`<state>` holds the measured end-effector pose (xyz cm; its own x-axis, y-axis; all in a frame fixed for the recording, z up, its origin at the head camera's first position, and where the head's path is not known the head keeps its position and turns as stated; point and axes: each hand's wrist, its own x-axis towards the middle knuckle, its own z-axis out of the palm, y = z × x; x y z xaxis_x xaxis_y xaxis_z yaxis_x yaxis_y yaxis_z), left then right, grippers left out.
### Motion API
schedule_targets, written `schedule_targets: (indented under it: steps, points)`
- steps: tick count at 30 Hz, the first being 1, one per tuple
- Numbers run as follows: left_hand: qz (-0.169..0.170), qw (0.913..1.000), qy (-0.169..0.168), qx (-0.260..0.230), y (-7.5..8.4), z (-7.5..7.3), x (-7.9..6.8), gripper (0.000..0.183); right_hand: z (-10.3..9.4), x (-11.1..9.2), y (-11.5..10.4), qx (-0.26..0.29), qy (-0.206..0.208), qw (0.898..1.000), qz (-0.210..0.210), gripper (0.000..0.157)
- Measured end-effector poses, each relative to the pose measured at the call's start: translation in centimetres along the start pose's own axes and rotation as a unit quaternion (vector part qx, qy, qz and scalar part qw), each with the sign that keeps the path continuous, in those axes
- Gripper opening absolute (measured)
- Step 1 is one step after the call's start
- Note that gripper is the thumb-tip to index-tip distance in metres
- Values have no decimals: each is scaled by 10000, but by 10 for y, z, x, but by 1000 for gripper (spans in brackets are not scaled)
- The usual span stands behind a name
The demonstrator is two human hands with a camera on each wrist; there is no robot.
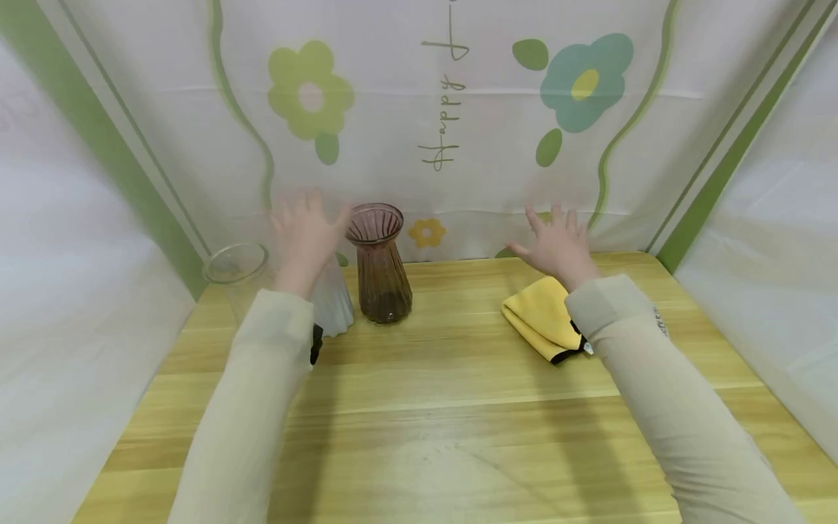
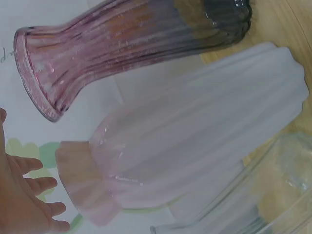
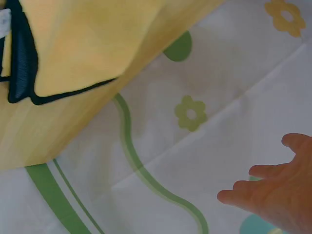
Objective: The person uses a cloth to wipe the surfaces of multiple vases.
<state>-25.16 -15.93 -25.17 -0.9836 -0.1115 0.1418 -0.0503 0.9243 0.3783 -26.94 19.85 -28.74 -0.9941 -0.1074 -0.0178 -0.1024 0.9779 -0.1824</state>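
My left hand (image 1: 306, 236) is raised with spread fingers over a white ribbed vase (image 1: 332, 302), which the hand and sleeve partly cover in the head view. The left wrist view shows that vase (image 2: 195, 131) whole, pinkish toward its ruffled mouth, with the fingertips close to the rim. Just right of it stands a purple-brown ribbed glass vase (image 1: 384, 280) with a flared mouth. A clear glass vase (image 1: 236, 266) is at the left, half hidden by the sleeve. Above a folded yellow cloth (image 1: 543, 320) with black edging, my right hand (image 1: 556, 247) hovers empty, fingers spread.
The wooden table (image 1: 432, 422) runs back to a white curtain (image 1: 393, 131) printed with flowers and green lines. Further white sheets (image 1: 78, 240) hang along the left and right sides. A bit of printed lettering shows beside the right sleeve.
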Motion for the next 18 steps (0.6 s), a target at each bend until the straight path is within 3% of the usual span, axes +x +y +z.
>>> schedule_targets:
  steps: [8, 18]
  points:
    - [220, 9996, 135, -150, 12, 6, -6, 81, 38, -14, 25, 349, -335, 9988, -109, 82]
    - [430, 9985, 141, -301, 13, 20, -10, 80, 87, -25, 49, 834, -582, 9948, 29, 79]
